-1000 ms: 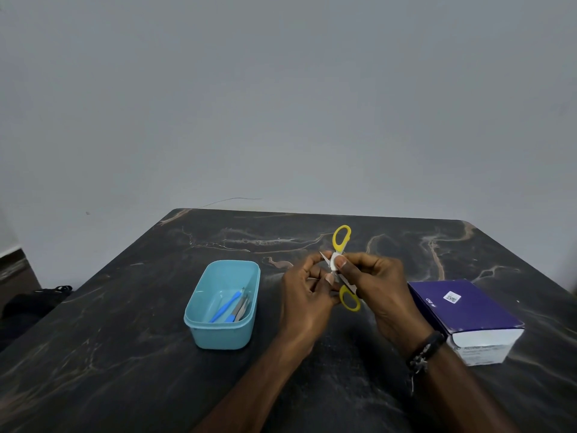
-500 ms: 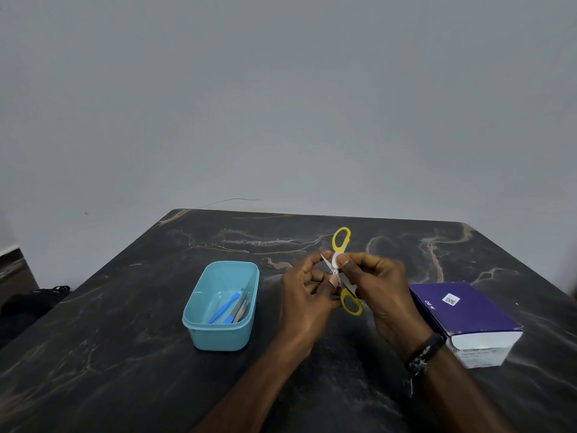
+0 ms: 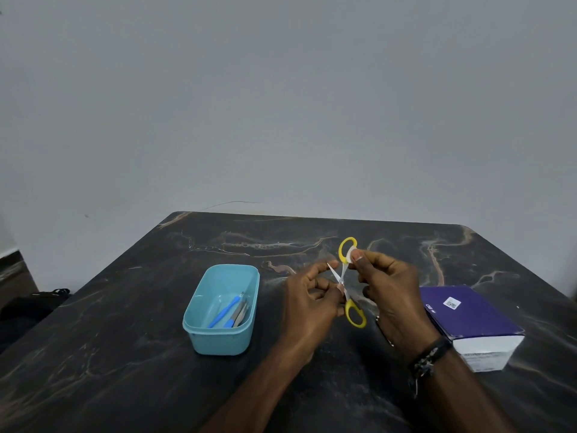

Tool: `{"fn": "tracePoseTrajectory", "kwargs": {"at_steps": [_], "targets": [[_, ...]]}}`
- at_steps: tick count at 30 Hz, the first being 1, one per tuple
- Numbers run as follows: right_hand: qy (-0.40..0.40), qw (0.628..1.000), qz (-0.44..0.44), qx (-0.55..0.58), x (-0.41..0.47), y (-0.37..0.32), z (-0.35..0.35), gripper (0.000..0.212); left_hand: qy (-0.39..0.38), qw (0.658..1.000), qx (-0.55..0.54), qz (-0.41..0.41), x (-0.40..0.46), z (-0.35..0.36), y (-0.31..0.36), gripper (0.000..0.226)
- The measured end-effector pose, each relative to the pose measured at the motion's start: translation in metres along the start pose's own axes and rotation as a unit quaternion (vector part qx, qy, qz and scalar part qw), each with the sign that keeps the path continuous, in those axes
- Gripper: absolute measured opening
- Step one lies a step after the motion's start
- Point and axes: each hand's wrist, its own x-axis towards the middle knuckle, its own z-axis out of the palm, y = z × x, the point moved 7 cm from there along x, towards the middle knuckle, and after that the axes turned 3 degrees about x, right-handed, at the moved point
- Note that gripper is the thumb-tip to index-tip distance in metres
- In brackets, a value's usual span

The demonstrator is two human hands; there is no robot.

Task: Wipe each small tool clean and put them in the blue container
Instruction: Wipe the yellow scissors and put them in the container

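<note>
- The small yellow-handled scissors [image 3: 347, 282] are held up above the dark marbled table [image 3: 125, 354], to the right of the blue container [image 3: 223, 339] and clear of it
- The scissors are spread open in a cross: one yellow loop stands at the top, the other hangs at the bottom, and a bare blade tip points up and toward the container
- The left hand [image 3: 307, 304] has its fingers curled round the scissors near the pivot, thumb and fingertips pinching the metal just above the lower loop
- The right hand [image 3: 388, 292] pinches a small white wipe [image 3: 351, 255] between thumb and forefinger, pressed against the upper yellow loop
- A dark beaded bracelet [image 3: 429, 357] sits on the right wrist
- The blue container stands on the table left of the scissors; inside it lie a blue-handled tool [image 3: 225, 310] and a few grey metal tools [image 3: 242, 312], leaning together toward its right wall
- A purple box [image 3: 468, 317] with a white label lies on the table on the far side of the scissors from the container, beside the right forearm
</note>
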Motion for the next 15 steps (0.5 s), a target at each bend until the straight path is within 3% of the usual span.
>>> {"fn": "tracePoseTrajectory", "kwargs": {"at_steps": [10, 15], "targets": [[-0.057, 0.998, 0.036, -0.002, -0.0012, 0.0075, 0.0081, 0.03, 0.004, 1.0, 0.016, -0.005, -0.0003, -0.0011, 0.0, 0.035], [-0.047, 0.998, 0.028, -0.005, -0.0013, 0.0062, 0.0082, 0.029, -0.004, 1.0, 0.013, -0.008, -0.0005, -0.0004, 0.0005, 0.033]]}}
